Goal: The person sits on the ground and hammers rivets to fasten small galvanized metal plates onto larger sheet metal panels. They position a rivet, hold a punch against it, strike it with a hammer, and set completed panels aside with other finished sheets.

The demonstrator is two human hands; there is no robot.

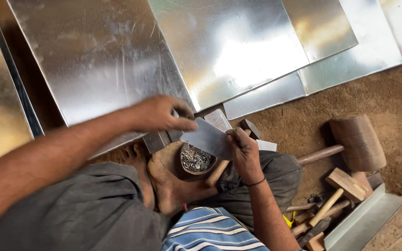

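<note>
Both hands on the metal piece
Left hand (161, 114) and right hand (242, 148) pinch the small sheet-metal piece (208, 138) above the bowl of rivets (195, 159); keep it level.

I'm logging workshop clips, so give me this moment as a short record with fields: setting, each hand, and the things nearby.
Setting: person seated on a dirt floor, feet bare
Left hand: grips the upper edge of a small metal sheet piece
Right hand: holds the same piece at its right edge
Below the piece: bowl of small metal bits
Ahead: large shiny metal sheets, overlapping
Right side: big wooden mallet, pile of hammers
</note>
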